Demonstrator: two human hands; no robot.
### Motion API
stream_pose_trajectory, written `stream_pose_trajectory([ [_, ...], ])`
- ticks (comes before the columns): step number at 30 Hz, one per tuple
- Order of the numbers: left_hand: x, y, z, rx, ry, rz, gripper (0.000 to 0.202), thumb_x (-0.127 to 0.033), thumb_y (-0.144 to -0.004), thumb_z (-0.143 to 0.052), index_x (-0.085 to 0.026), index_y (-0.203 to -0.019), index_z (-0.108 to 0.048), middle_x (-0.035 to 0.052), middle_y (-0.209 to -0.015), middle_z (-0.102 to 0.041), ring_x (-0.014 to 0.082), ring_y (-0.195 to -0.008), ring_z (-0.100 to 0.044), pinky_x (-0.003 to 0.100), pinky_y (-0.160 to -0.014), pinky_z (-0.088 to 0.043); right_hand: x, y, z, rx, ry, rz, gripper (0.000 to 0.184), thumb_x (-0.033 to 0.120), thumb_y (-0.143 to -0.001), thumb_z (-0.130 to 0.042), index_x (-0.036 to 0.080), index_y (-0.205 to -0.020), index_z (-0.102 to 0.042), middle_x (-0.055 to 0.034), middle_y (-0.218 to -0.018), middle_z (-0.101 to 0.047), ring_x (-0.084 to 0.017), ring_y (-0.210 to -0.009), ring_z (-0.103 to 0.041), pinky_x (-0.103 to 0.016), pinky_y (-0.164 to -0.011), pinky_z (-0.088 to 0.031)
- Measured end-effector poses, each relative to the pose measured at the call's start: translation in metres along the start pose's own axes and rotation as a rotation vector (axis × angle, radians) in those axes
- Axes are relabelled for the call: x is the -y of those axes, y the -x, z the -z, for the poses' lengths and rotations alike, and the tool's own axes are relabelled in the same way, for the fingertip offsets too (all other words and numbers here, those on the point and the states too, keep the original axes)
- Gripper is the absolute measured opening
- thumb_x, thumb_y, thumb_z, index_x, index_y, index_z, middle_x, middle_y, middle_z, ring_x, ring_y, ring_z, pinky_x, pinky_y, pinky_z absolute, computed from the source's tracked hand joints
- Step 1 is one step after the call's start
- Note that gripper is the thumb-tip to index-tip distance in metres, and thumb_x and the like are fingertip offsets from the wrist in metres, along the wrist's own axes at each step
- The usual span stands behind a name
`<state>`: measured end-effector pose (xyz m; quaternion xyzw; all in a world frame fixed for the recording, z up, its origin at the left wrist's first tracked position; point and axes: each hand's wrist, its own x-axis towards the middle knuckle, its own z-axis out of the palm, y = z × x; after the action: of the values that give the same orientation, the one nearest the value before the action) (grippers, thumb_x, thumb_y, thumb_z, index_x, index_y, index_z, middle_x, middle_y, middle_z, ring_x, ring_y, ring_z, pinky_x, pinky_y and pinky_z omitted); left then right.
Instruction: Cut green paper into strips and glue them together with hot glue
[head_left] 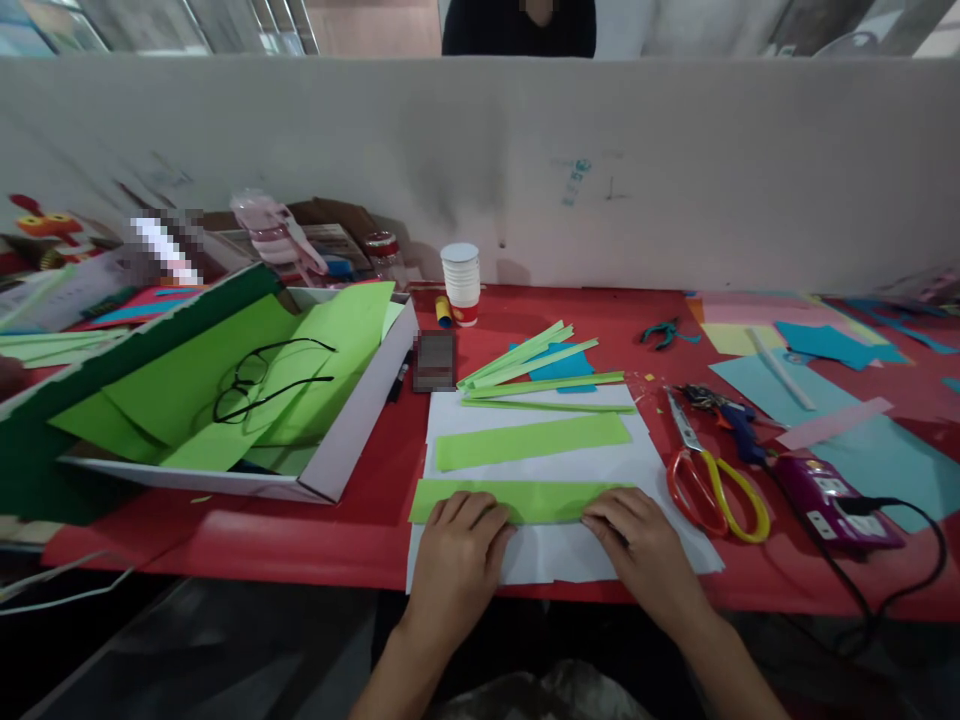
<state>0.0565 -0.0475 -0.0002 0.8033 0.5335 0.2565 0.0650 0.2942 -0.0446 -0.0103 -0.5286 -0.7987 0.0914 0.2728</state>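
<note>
A wide green paper strip (544, 500) lies across white sheets of paper (559, 570) at the table's front edge. Bent over the strip's left part, my left hand (461, 545) has its fingers closed on the lower edge. At the right end, my right hand (641, 545) pinches the same strip between thumb and fingers. Just beyond it lies a second green paper strip (532, 443), flat on the white sheets. Farther back, several narrow folded green strips (536, 370) fan out, partly over a blue paper piece (562, 365).
To the right are scissors (716, 490), a glue gun (739, 430), a purple power strip (836, 500) with a black cord, pliers (661, 333) and coloured paper (900, 430). On the left stands a white box (360, 425) holding green paper and eyeglasses (274, 378). A paper cup (461, 285) stands behind.
</note>
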Motion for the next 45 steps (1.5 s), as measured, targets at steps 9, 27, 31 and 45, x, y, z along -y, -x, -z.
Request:
stream_pose_trajectory([
  [9,0.0,-0.006,-0.003,0.027,-0.044,-0.014,0.017,-0.01,-0.085,-0.052,-0.021,-0.09,-0.064,0.0037,-0.091,-0.065,0.0216,-0.085,-0.056,0.038,-0.075,-0.045,-0.008,-0.004,-0.001,0.02,-0.017,-0.039,0.013,0.027,-0.092,-0.051,0.022,-0.082,-0.059,-0.0033,-0.084,-0.062,-0.021,-0.081,-0.056,-0.036,-0.075,-0.042],
  [27,0.008,-0.004,-0.001,0.022,-0.021,0.01,0.012,-0.024,-0.088,-0.054,-0.02,-0.085,-0.065,0.0056,-0.091,-0.066,0.0235,-0.089,-0.056,0.037,-0.075,-0.042,0.004,-0.004,0.007,-0.028,-0.047,-0.165,0.01,0.023,-0.088,-0.056,0.02,-0.08,-0.062,-0.0047,-0.084,-0.062,-0.021,-0.085,-0.054,-0.034,-0.076,-0.039],
  [31,-0.007,-0.012,0.003,0.113,-0.168,0.077,0.015,-0.032,-0.088,-0.054,-0.02,-0.088,-0.064,0.0062,-0.091,-0.065,0.0253,-0.087,-0.057,0.037,-0.071,-0.04,0.016,-0.008,0.009,0.054,0.096,-0.145,0.011,0.025,-0.09,-0.056,0.021,-0.082,-0.063,-0.0031,-0.087,-0.064,-0.021,-0.087,-0.053,-0.035,-0.075,-0.032],
  [45,-0.006,-0.017,-0.002,0.1,-0.116,0.088,0.019,-0.03,-0.09,-0.048,-0.021,-0.085,-0.065,0.0054,-0.091,-0.066,0.0244,-0.087,-0.058,0.038,-0.075,-0.037,0.021,-0.017,0.002,0.087,0.189,-0.21,0.018,0.033,-0.091,-0.055,0.02,-0.079,-0.06,-0.0034,-0.082,-0.064,-0.02,-0.083,-0.055,-0.032,-0.072,-0.031],
])
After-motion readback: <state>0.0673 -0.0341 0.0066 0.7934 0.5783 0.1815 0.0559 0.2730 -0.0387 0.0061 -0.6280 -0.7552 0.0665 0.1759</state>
